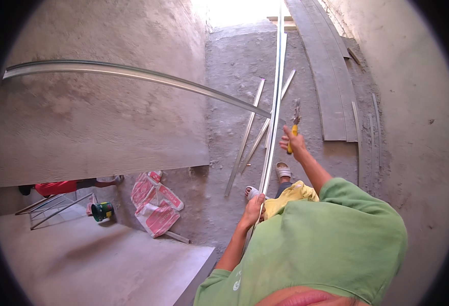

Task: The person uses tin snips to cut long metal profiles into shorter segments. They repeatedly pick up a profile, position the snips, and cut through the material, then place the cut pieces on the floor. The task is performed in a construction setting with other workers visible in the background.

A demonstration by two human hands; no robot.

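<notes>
My left hand (253, 208) is closed around the near end of a long, shiny metal channel (275, 102), just in front of my body. The channel runs away from me toward the bright opening at the far end. In my right hand (294, 144) is a pair of snips with yellow handles (292, 136), its dark metal jaws pointing away from me. A second long metal channel (132, 75) reaches in from the left and meets the first one close to my right hand. Whether the two are joined there, I cannot tell.
Loose metal strips (246, 135) lie crossed on the rough floor. Long grey boards (326, 76) run along the right wall. Left of me are red-and-white sacks (158, 204), a dark bucket (102, 211), a metal frame (61, 206) and a person in red (56, 188) beyond a wall edge.
</notes>
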